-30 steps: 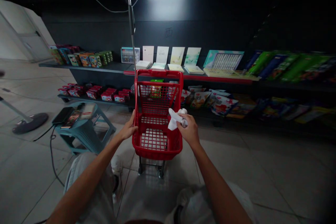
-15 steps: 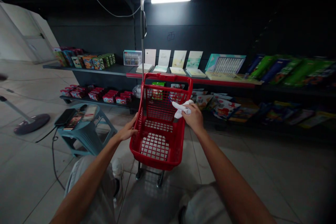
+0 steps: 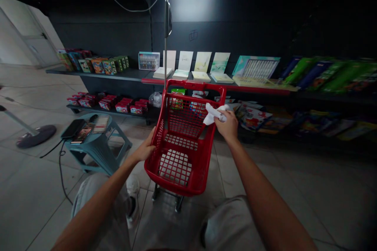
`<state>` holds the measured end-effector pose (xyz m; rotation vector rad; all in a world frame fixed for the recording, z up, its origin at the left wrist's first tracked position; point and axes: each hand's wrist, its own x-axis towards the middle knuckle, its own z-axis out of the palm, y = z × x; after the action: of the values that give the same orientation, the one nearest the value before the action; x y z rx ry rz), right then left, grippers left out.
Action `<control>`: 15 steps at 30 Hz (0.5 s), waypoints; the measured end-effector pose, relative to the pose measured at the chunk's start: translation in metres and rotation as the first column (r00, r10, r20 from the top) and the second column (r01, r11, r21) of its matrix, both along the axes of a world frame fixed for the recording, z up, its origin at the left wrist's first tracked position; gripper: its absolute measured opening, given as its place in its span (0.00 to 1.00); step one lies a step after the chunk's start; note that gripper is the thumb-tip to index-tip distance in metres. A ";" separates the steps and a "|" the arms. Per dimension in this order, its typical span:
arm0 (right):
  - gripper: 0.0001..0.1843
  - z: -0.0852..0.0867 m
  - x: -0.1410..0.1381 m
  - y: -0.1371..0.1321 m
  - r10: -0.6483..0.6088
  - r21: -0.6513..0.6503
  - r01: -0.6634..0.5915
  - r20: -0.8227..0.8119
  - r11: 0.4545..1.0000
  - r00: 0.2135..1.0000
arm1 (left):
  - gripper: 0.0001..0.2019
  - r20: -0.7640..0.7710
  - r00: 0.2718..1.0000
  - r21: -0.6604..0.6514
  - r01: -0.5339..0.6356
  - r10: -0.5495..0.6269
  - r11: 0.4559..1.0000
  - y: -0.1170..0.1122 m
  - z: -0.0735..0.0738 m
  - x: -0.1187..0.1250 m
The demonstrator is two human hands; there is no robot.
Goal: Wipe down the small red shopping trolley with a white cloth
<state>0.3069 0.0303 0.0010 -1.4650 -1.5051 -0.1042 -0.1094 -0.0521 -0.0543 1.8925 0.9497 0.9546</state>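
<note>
In the head view a red plastic shopping cart [image 3: 203,164] stands in front of me, its basket bare and its slatted floor showing. My left hand [image 3: 146,147] is closed on the cart's left side wall, with the fingertips partly hidden behind it. A crumpled white cloth [image 3: 211,114] is bunched in my right hand [image 3: 228,124]. That hand is at the cart's right upper side, the cloth overlapping the rim; whether it presses on the rim I cannot tell. The cart's handle [image 3: 194,85] is at the far end, by the shelf.
A blue-grey stool [image 3: 97,147] at left carries a black device [image 3: 73,128] and a phone [image 3: 81,136]; a cable runs to the floor. Behind the cart, a dark shelf [image 3: 118,76] holds books, boxes and bagged goods. A metal pole [image 3: 165,55] rises beside the handle. A round stand base [image 3: 37,136] sits far left.
My right hand and the cloth have moved right along the cart's side. The cart's handle end has swung a little to the right, with my left hand still on the wall.
</note>
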 end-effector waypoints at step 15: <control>0.17 0.004 -0.017 -0.034 0.098 -0.128 -0.089 0.064 0.988 0.993 | 0.50 0.071 0.988 -0.098 -0.133 0.140 0.986 -0.004 0.006 0.012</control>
<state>0.2894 -0.0037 0.0054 -1.4997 -1.6607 -0.0051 -0.0970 -0.0556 -0.0478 1.7176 1.0700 1.0387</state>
